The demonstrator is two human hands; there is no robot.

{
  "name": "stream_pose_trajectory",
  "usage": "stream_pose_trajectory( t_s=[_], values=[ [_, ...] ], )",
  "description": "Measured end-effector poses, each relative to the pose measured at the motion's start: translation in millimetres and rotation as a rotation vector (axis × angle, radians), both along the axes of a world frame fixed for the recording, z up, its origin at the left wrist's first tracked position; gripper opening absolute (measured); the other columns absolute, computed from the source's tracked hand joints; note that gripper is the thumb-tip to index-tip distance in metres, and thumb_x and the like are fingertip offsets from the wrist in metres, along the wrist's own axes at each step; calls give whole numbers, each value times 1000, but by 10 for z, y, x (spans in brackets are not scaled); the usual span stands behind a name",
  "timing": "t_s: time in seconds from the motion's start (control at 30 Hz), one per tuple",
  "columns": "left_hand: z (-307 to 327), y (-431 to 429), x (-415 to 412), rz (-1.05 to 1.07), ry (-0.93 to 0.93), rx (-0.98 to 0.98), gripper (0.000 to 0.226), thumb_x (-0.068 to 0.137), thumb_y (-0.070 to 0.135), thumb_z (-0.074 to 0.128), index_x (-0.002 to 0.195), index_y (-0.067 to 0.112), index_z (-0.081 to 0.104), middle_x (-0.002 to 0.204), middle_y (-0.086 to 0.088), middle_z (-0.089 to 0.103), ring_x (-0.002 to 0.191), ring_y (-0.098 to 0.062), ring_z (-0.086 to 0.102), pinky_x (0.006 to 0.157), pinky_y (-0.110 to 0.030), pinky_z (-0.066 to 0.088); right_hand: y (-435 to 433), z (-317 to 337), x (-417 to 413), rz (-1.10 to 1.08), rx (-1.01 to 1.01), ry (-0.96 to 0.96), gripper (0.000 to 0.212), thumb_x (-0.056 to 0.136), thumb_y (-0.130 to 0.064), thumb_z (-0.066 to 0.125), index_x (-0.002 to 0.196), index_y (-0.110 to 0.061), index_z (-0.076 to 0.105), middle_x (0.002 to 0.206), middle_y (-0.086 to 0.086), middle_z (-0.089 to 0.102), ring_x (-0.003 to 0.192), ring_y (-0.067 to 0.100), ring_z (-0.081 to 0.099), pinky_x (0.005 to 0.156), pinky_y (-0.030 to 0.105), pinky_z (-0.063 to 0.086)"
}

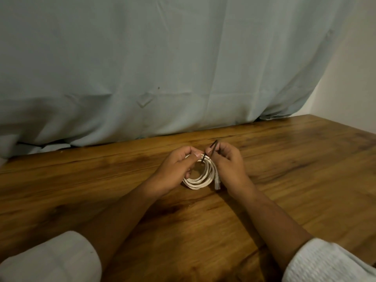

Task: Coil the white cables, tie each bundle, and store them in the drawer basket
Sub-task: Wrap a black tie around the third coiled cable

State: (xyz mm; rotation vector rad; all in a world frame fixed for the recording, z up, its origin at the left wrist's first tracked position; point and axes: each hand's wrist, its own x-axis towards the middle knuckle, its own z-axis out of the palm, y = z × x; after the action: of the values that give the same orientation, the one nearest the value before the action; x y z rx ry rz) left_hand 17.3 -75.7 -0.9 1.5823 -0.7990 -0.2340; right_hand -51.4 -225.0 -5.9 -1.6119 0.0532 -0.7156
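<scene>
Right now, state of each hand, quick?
Left hand: closed, gripping the coiled white cable at its top.
Right hand: closed, pinching the black tie at the coil.

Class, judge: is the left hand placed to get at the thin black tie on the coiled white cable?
Probably yes: the left hand grips the coiled white cable beside the thin black tie, pinched by the right hand; nothing lies between.

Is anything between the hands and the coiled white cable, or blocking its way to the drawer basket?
Nothing visible: the left hand grips the coiled white cable, and the right hand pinches a thin black tie at its top. The drawer basket is not in view.
</scene>
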Motion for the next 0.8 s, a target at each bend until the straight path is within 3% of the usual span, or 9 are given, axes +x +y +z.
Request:
stream_pose_trajectory(
  t_s=[0.1,0.17,0.23,0.37,0.43,0.57,0.63,0.7,0.8],
  values=[
    [-13,6,-26,3,42,-31,21,107,16,52,113,4,68,67,7,55,57,-3,46,50,-19,38,20,-5,-29,-64,-158,-53,17,95,-25,63,84,-12,62,77,10,66,71,23,59,68,47,53],
    [-21,16,-45,13,81,-66,21,108,17,51,111,5,67,76,3,62,64,-7,51,53,-19,41,49,23,-77,-115,-374,-128,13,99,-23,59,88,-16,59,79,6,65,71,21,61,65,45,51],
    [-19,27,-65,23,96,-76,22,109,18,48,108,4,65,65,12,61,59,-4,52,54,-19,42,93,33,-94,-173,-519,-188,10,102,-17,55,92,-16,57,81,-1,63,73,19,59,64,41,50],
    [-35,38,-74,-6,28,-57,34,110,27,48,83,29,68,61,10,51,55,-8,49,57,-26,42,120,23,-55,-231,-514,-197,12,105,-12,53,93,-15,54,79,-6,59,69,13,55,63,36,46],
    [-59,34,-51,11,-1,-44,31,109,32,50,86,25,68,63,4,54,57,-12,52,61,-31,44,97,27,-58,-251,-538,-201,11,104,-14,51,94,-13,55,81,-3,60,72,15,58,64,37,48],
    [-73,32,-68,83,-156,29,30,107,37,48,100,15,67,80,-16,67,64,-20,60,68,-49,51,131,32,-82,-278,-408,-163,16,105,-8,54,90,-14,55,77,-4,60,69,3,56,61,22,46],
    [-116,33,-77,142,-277,80,25,108,34,45,106,20,66,83,-12,68,64,-19,63,70,-50,53,160,5,-50,-281,-286,-119,23,104,-3,55,86,-17,53,74,-8,57,65,-2,52,61,16,43],
    [-156,5,-105,172,-364,104,24,108,30,44,117,27,65,86,1,67,66,-14,63,69,-42,54,187,-17,-8,-280,-140,-79,24,103,-3,55,83,-16,54,74,-5,58,68,2,53,66,25,46],
    [-188,-48,-142,209,-535,182,31,109,26,43,135,31,60,109,10,62,78,-4,57,78,-31,49,195,-51,45,-302,78,3,16,103,-10,57,89,-1,57,78,10,60,73,20,55,70,44,51]
  ],
)
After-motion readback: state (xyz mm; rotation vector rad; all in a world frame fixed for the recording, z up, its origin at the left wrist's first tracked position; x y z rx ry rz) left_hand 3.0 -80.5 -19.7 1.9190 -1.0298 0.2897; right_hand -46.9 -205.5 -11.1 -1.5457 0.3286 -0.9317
